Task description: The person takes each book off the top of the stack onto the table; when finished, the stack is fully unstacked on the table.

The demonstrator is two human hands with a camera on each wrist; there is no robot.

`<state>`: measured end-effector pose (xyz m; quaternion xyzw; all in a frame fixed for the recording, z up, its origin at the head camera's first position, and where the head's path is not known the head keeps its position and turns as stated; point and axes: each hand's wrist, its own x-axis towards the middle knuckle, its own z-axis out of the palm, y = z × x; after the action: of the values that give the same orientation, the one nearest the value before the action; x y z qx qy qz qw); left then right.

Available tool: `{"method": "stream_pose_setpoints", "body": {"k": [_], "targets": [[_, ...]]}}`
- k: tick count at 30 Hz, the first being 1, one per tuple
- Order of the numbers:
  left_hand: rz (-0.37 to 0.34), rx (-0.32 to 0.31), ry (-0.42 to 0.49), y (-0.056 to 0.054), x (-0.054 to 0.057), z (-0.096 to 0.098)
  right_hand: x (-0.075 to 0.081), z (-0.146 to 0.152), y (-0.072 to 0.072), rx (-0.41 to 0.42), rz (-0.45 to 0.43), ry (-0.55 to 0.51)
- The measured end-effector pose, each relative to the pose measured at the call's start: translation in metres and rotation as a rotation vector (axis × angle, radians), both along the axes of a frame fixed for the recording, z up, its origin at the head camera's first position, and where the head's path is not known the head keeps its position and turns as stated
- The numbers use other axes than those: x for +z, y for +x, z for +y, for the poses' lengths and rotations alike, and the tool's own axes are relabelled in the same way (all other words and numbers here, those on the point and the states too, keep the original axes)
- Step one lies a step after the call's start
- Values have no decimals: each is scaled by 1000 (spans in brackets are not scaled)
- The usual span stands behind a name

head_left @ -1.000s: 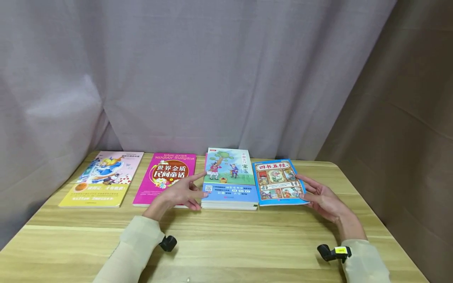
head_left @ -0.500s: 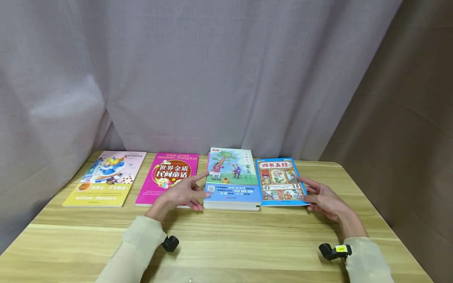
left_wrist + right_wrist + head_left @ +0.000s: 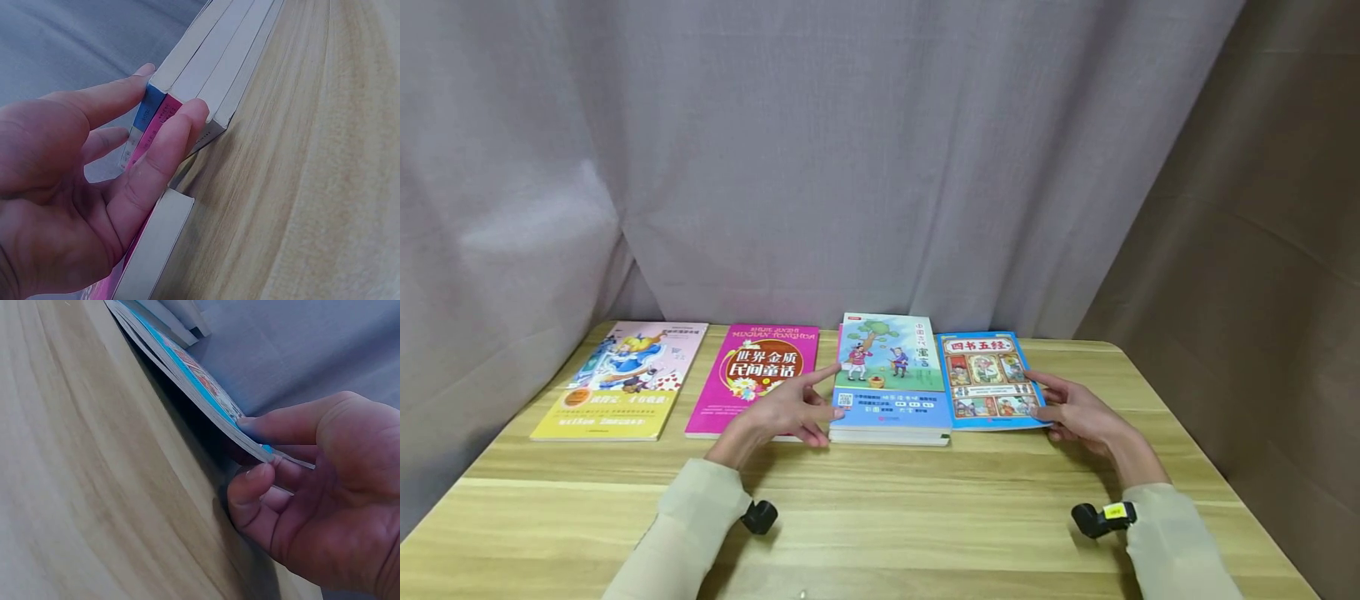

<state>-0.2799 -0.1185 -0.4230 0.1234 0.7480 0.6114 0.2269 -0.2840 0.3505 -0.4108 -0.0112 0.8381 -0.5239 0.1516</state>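
Note:
My right hand [image 3: 1078,417] pinches the right edge of a thin blue-bordered paperback [image 3: 988,379], thumb on the cover and fingers underneath. In the right wrist view that edge of the paperback [image 3: 187,375] is raised off the wood, with a dark gap below. To its left stands a stack of books [image 3: 891,408], topped by a green and blue cover with a tree and two figures. My left hand [image 3: 786,410] rests its extended fingers against the stack's left side; the left wrist view shows the fingertips on the spines of the stacked books [image 3: 165,115].
A pink book [image 3: 711,408] lies beneath my left hand, left of the stack. Farther left is a pink and yellow book [image 3: 602,412] with a girl on its cover. All lie along the back of the wooden table [image 3: 925,517], before a grey curtain [image 3: 850,150].
My right hand has shifted the blue-bordered paperback slightly toward the table's back, close along the stack's right side. The left hand keeps its place at the stack.

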Motion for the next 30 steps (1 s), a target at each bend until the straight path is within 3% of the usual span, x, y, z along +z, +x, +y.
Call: {"method": "stream_pose_setpoints", "body": {"k": [11, 20, 23, 30], "targets": [[4, 3, -3, 0, -1, 0, 3, -1, -1, -18, 52, 111], [-2, 2, -18, 0, 0, 0, 13, -14, 7, -91, 286, 214], [-2, 5, -18, 0, 1, 0, 19, -32, 10, -60, 312, 173], [5, 3, -20, 0, 1, 0, 21, -76, 16, 133, 263, 23]]}}
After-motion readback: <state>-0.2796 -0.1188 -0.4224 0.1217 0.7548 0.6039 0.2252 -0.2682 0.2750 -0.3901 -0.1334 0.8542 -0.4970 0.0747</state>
